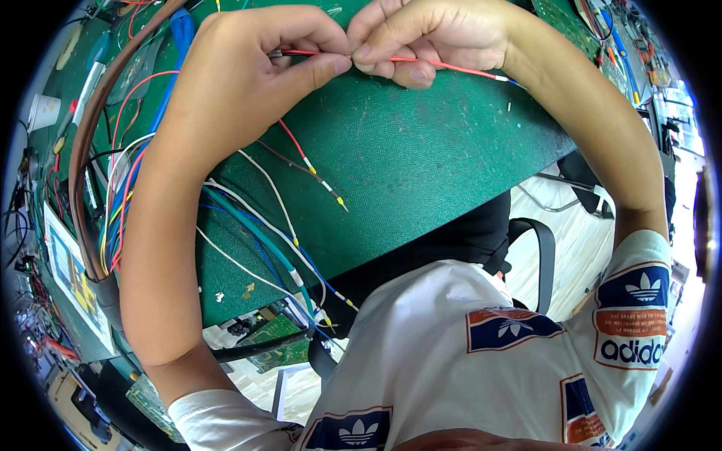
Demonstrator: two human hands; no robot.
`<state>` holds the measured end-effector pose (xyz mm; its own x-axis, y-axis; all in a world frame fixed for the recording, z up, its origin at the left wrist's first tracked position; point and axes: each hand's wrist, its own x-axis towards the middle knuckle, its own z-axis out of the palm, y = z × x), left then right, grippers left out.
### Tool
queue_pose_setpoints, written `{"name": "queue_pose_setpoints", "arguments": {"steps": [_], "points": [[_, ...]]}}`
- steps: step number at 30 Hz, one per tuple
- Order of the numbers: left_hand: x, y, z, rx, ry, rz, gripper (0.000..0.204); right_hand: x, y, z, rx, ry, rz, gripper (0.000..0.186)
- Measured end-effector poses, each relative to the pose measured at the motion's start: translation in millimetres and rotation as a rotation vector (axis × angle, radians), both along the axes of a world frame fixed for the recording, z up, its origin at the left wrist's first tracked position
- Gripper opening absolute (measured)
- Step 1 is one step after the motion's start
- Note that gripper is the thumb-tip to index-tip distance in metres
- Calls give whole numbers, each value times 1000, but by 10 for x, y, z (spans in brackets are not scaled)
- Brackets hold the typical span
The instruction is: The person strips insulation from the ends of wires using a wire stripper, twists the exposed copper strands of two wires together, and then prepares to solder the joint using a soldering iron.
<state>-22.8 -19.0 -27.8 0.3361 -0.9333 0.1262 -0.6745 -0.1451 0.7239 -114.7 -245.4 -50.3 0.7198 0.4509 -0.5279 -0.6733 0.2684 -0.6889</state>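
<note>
Near the far edge of the green mat, my left hand (252,75) and my right hand (444,34) meet fingertip to fingertip. Both pinch a thin red wire (466,70) that runs between them. Its right end, under my right wrist, carries a small white sleeve and a blue tip. A short grey end shows inside the curl of my left fingers. Exactly where the fingertips touch, the wire is hidden. Below my left hand lie another red wire (295,144) and a brown wire (289,159), both with yellow-collared ends.
A thick brown cable (83,150) and several coloured wires run along the left side. White wires (263,169) and a teal cable (282,259) cross the green mat (421,165) toward its near edge. A white cup (45,113) stands far left. Below is a green circuit board (278,353).
</note>
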Motion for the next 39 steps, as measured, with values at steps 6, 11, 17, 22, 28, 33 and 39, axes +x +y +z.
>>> {"name": "queue_pose_setpoints", "arguments": {"steps": [6, 11, 17, 22, 28, 33, 39], "points": [[45, 15, -35, -66, 19, -8, 9, 63, -13, 36, 22, -151, 98, 13], [177, 33, -43, -103, 162, -5, 11, -78, 174, 447, -687, -795, -64, 18], [245, -8, 74, -130, 357, 32, 13, -131, 324, 368, -1260, -1714, -252, 18], [278, -16, 107, -119, 375, 37, 14, -155, 356, 302, -1406, -1734, -333, 14], [265, -27, 150, -115, 382, 64, 16, -105, 360, 353, -1434, -1827, -369, 17], [319, -8, 206, 9, 492, 52, 18, -96, 268, 239, -1513, -1806, -296, 18], [290, -15, 123, -66, 349, 41, 15, -143, 362, 313, -1323, -1682, -316, 12]]}}
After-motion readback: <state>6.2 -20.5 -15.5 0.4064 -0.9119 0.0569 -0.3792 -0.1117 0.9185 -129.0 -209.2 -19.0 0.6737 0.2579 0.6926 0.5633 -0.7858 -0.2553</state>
